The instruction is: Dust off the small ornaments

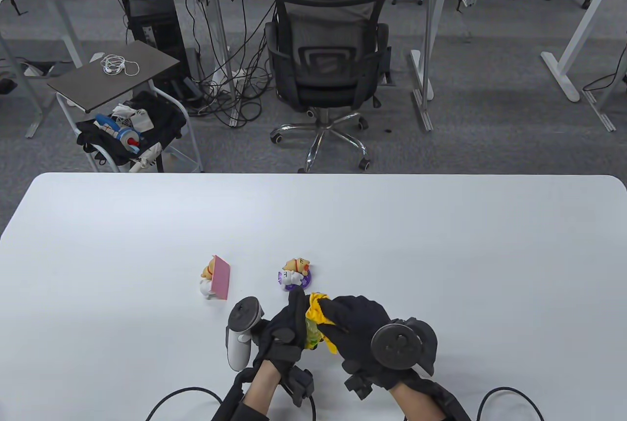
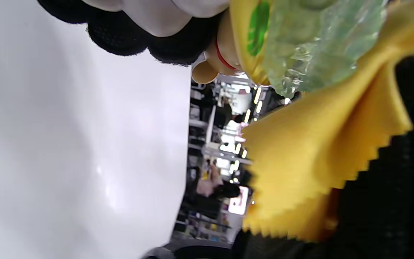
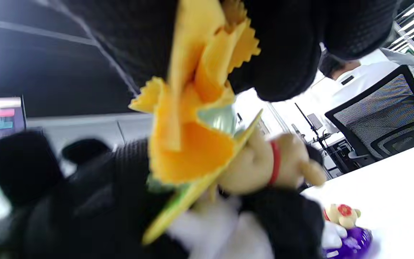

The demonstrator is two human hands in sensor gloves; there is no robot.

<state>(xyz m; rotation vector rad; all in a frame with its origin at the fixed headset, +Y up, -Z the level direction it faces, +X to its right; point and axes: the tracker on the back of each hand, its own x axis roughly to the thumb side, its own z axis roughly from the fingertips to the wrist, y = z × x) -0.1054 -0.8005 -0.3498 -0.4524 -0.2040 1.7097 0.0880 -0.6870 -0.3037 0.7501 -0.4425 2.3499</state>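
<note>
While both hands work near the table's (image 1: 441, 225) front edge, we log one ornament (image 1: 311, 335) lifted.
Left hand (image 1: 281, 330) grips it; right hand (image 1: 360, 325) pinches yellow cloth (image 1: 318, 311) against it; two figurines (image 1: 215, 278) (image 1: 295, 274) stand apart.

Bare table (image 1: 441, 245) is left open to the far side, left and right of the hands, while the near centre is obstructed by the pink-card figurine (image 1: 215, 278) and purple-base figurine (image 1: 296, 274), set apart.
</note>
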